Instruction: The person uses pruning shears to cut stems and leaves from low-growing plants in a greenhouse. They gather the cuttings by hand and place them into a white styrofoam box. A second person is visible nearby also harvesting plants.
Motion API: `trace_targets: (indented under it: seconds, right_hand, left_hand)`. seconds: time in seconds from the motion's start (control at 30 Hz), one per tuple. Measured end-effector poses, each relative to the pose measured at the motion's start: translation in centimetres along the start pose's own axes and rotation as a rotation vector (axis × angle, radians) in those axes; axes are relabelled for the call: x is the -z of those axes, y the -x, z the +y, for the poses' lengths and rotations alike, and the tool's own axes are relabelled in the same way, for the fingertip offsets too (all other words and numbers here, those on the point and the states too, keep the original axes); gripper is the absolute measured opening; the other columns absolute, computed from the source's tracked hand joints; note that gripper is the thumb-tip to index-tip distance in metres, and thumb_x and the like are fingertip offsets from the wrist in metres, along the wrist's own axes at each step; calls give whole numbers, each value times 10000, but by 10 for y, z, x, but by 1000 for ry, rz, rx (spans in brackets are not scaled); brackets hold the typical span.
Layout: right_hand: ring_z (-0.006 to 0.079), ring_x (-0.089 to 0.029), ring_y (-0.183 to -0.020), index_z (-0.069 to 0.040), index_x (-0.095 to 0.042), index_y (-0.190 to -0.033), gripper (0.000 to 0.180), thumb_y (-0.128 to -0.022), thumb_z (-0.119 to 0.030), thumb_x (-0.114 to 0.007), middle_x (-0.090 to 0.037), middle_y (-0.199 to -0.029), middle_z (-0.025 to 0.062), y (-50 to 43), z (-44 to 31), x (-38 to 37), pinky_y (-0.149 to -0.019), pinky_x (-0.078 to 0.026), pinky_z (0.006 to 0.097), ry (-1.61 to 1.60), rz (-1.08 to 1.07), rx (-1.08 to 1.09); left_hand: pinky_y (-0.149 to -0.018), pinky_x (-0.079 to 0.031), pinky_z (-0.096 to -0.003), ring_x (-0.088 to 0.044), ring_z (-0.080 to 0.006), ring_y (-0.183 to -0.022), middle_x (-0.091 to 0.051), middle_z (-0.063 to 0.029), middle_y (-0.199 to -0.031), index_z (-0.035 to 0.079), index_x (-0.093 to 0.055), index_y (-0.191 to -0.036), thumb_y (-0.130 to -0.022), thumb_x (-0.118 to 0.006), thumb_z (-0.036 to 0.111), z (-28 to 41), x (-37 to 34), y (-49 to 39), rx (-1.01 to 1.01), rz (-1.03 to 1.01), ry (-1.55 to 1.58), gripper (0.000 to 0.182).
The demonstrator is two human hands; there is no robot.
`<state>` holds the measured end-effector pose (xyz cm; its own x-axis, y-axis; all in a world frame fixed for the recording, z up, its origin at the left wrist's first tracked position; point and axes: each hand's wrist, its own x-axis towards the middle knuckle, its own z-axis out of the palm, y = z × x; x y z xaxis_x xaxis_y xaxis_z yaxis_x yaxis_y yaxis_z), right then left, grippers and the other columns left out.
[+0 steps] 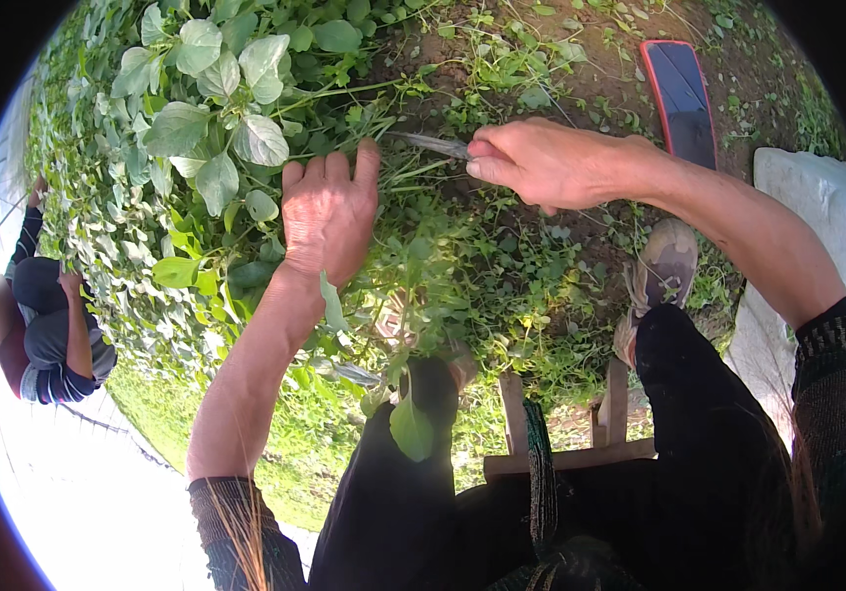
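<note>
My left hand (331,207) is curled around green stems (412,173) among the leafy plants, and cut-looking stem ends stick out to its right. Its fingertips are hidden in the foliage. My right hand (548,162) grips a knife (434,144), whose narrow metal blade points left towards the stems and the left hand's fingers. The handle is mostly covered by my fist. Large pale-green leaves (220,96) rise just beyond the left hand. A thin stretch of soil with low greens lies under the blade.
A smartphone in a red case (681,103) lies on the soil at upper right. Beside my right forearm is a whitish block (807,192). My shoe (667,262) and a wooden stool (571,458) are below. At far left another person (61,318) crouches by the plants.
</note>
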<state>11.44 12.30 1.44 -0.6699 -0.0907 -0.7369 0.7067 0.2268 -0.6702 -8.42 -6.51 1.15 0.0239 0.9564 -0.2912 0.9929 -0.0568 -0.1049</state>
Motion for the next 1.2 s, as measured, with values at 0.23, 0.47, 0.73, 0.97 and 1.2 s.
trace_targets:
  seconds: [0.23, 0.47, 0.73, 0.97, 1.2]
  right_hand:
    - [229, -636, -593, 89, -454, -1399, 579, -1089, -399, -424, -677, -1015, 205, 6, 4, -1, -689, -554, 435, -77, 49, -19]
    - [180, -600, -555, 39, -454, -1388, 537, -1101, -413, -416, -584, -731, 85, -8, 3, 2, -578, -515, 380, -74, 74, 35]
    - [130, -641, -566, -38, -547, -1033, 524, -1070, -534, -380, -600, -724, 36, -25, 8, 14, -513, -537, 271, -252, 193, 68]
    - [150, -688, -692, -40, -585, -1033, 558, -1056, -553, -367, -630, -797, 51, -9, 17, 17, -553, -552, 319, -376, 225, 72]
    - [121, -650, -599, -46, -556, -1020, 542, -1058, -550, -359, -616, -748, 43, 9, 19, 9, -473, -525, 275, -365, -14, 11]
  left_hand:
    - [-755, -423, -408, -595, -262, -791, -565, -81, -775, 65, -634, -880, -723, -647, 53, 11, 14, 29, -38, 41, 33, 158]
    - [-796, -428, -438, -578, -294, -901, -576, -120, -877, 67, -635, -781, -724, -640, 84, 23, 40, 41, -37, -38, 81, 60]
    - [-1171, -300, -599, -424, -404, -1390, -505, -247, -1437, 61, -655, -976, -744, -726, 121, 14, 27, -5, -103, -98, -96, 249]
    - [-1148, -344, -591, -546, -363, -1210, -594, -179, -1153, 54, -669, -1053, -683, -799, 148, 7, 14, -10, -121, -188, -20, 403]
    - [-1055, -438, -537, -588, -369, -1062, -557, -168, -1116, 57, -600, -1118, -675, -789, 67, 0, 2, 4, -133, -87, 112, 482]
